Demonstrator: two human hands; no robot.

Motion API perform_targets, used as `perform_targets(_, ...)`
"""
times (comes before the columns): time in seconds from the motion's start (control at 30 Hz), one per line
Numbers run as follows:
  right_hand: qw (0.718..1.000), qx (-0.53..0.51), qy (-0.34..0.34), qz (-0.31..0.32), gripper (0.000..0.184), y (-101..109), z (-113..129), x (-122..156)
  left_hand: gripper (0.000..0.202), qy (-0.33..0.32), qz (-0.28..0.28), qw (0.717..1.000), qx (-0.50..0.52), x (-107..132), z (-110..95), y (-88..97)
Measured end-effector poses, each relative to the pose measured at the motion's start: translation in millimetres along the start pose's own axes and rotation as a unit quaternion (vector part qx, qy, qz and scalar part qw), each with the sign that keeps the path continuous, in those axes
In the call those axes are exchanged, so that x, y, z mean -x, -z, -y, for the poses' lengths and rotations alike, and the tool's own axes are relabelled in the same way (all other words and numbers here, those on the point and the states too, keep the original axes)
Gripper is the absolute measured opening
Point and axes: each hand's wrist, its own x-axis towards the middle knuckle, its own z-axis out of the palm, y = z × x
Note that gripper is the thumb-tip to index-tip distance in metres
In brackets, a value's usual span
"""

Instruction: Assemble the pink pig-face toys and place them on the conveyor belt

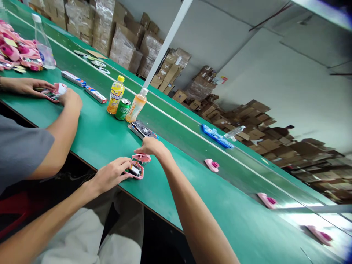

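Observation:
An opened pink plastic casing (139,175) lies on the green table near its front edge, with a green circuit board and a flat silver-and-black part inside. My left hand (114,173) grips its left side, thumb low on the rim and fingers over the upper edge. Above it, the pink cover half (142,157) is tilted up, and thin wires seem to run between the halves. My right hand (153,146) pinches this cover from above; its fingertips are partly hidden.
Behind my right hand lies a dark box (141,129), near a green can (123,109), a yellow-capped bottle (116,96) and an orange bottle (136,106). Pink pieces (211,165) rest on the conveyor belt. At left, a co-worker's hands (70,98) hold another casing beside a pink heap (16,47).

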Motion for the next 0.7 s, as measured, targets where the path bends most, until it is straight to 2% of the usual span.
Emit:
perform_targets(0.1,0.997,-0.055,0.047,-0.026,0.039,7,-17,28,0.027,0.053,-0.035,0.994,0.086,-4,1,5.8)
perform_targets(0.2,0.985,-0.115,0.115,-0.056,0.039,8,-29,52,0.040,0.103,-0.051,0.971,0.208,-11,5,12.5)
perform_targets(0.27,0.963,-0.189,0.168,-0.092,0.038,8,-35,63,0.042,0.112,-0.066,0.944,0.304,-16,5,15.4)
perform_targets(0.37,0.920,-0.284,0.232,-0.135,0.037,8,-39,73,0.043,0.109,-0.117,0.889,0.430,-21,-5,15.0)
perform_targets(0.5,0.903,-0.303,0.247,-0.177,0.036,13,-37,89,0.045,0.116,-0.168,0.809,0.551,-30,-28,7.0)
perform_targets(0.53,0.900,-0.309,0.249,-0.181,0.036,15,-35,94,0.046,0.113,-0.183,0.803,0.556,-33,-33,5.0)
perform_targets(0.6,0.896,-0.320,0.254,-0.175,0.039,18,-33,103,0.053,0.101,-0.193,0.811,0.542,-38,-39,2.9)
perform_targets(0.7,0.897,-0.328,0.258,-0.146,0.040,20,-32,110,0.060,0.080,-0.144,0.837,0.522,-43,-42,4.9)
